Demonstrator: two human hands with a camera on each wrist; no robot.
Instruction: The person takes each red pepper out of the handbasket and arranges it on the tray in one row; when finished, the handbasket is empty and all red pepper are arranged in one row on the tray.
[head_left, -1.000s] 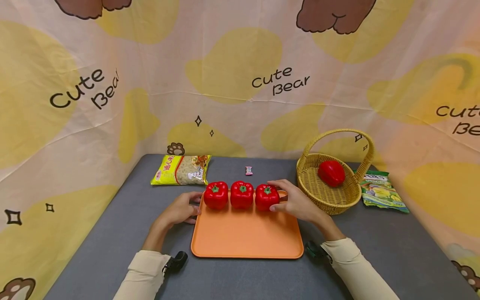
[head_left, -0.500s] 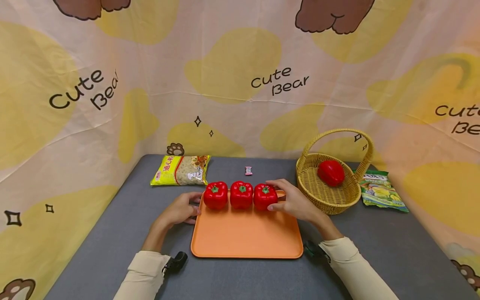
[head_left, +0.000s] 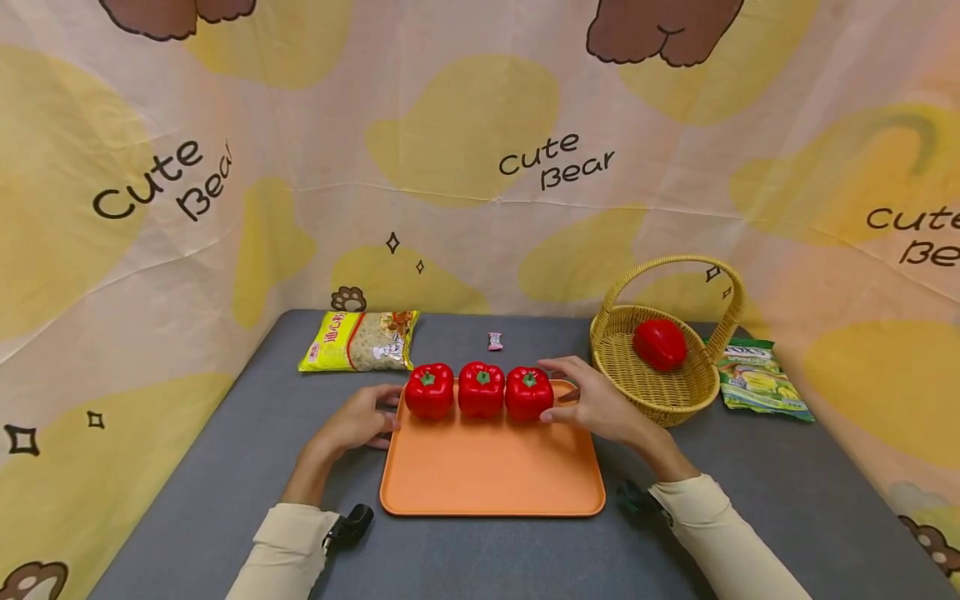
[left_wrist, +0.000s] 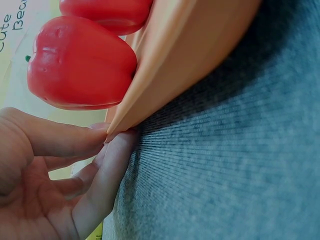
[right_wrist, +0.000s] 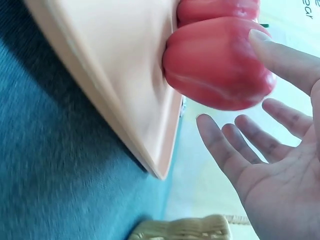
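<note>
Three red bell peppers stand in a row along the far edge of an orange tray (head_left: 491,475): the left pepper (head_left: 429,402), the middle pepper (head_left: 481,402) and the right pepper (head_left: 528,405). My left hand (head_left: 360,419) pinches the tray's left rim between thumb and fingers, plain in the left wrist view beside the left pepper (left_wrist: 80,65). Beside the right pepper, my right hand (head_left: 594,402) has its fingers spread. In the right wrist view the thumb of that hand (right_wrist: 280,175) overlaps the right pepper (right_wrist: 215,65), and the other fingers are apart from it.
A wicker basket (head_left: 626,354) with a tall handle stands at the back right, holding another red pepper (head_left: 660,344). Behind it lies a green packet (head_left: 761,379). A yellow food bag (head_left: 363,342) lies back left, and a small wrapped candy (head_left: 495,342) behind the tray.
The right pepper has shifted slightly left, closer to the middle one. My right hand followed it, then eased back a little to the right. My left hand stays at the tray rim.
</note>
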